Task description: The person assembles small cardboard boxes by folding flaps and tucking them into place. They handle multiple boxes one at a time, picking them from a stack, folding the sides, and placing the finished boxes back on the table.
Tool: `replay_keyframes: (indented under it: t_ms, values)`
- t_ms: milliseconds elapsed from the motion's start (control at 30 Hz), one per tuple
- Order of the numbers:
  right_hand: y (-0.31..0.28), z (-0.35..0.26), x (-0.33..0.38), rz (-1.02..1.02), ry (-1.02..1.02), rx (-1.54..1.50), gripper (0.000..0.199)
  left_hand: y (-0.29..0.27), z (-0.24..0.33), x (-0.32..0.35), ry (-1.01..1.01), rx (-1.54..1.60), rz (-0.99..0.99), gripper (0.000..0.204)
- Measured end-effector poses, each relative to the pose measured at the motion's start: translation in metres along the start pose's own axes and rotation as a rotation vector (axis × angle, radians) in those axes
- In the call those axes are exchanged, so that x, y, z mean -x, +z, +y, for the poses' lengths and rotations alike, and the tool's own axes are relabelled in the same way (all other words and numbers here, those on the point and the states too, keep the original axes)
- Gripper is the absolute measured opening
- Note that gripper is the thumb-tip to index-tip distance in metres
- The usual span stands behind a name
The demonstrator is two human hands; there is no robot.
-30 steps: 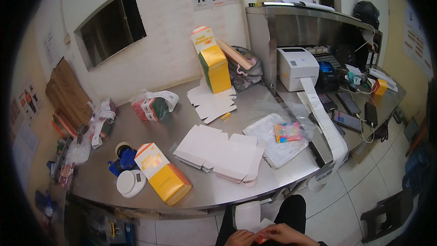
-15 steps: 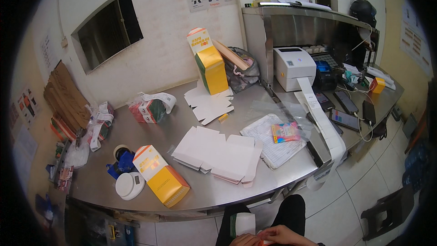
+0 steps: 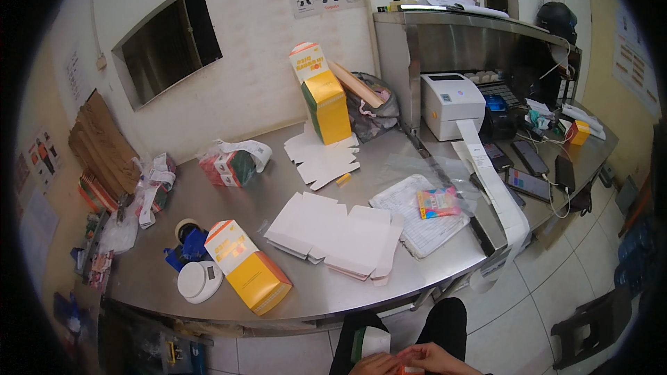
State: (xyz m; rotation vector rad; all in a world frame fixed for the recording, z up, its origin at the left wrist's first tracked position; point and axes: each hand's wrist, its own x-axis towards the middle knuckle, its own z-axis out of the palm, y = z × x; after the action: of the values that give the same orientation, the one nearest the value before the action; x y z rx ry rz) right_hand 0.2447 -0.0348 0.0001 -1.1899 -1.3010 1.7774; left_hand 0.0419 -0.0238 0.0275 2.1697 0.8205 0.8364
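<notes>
At the lower edge, over my lap, my left hand (image 3: 375, 364) is closed on a small carton (image 3: 376, 340) with a white face and a green side. My right hand (image 3: 429, 357) meets it from the right, its fingers bent and pinched at an orange part just below. The lower ends of both hands and of the carton are cut off by the picture edge. On the steel table in front of me lie flat white carton blanks (image 3: 332, 226) in a stack. Left of them is a yellow, white and orange box (image 3: 250, 271), lying down.
Beside that box are a white round scale (image 3: 198, 282) and a blue tape dispenser (image 3: 189, 248). Another yellow box (image 3: 325, 101) stands at the back near more blanks (image 3: 323, 160). To the right are a clipboard (image 3: 417, 232), a label printer (image 3: 451, 105) and several phones (image 3: 528, 184).
My right hand's fingers have shifted slightly and the carton in my lap has tilted a little. The whole view has moved slightly; the things on the table stay put.
</notes>
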Motion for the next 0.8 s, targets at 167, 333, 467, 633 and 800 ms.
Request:
replay_keyframes:
  t_ms: [167, 333, 467, 633, 800]
  values:
    - [0.001, -0.012, 0.006, -0.046, -0.031, -0.053, 0.018, -0.010, 0.000, -0.004, -0.018, 0.268, -0.094, 0.024]
    - [0.000, -0.030, 0.008, -0.117, 0.024, -0.189, 0.016, -0.022, 0.008, -0.002, -0.571, 0.435, -0.293, 0.030]
    - [-0.004, -0.035, 0.005, -0.259, 0.052, -0.235, 0.018, -0.015, -0.002, 0.006, -0.735, 0.714, -0.396, 0.031]
    - [-0.008, -0.045, 0.005, -0.298, 0.008, -0.138, 0.019, 0.019, -0.046, 0.015, -0.504, 1.078, -0.375, 0.031]
    - [-0.001, -0.066, 0.011, -0.137, -0.150, 0.435, 0.023, 0.030, -0.069, 0.025, -0.455, 1.238, -0.311, 0.031]
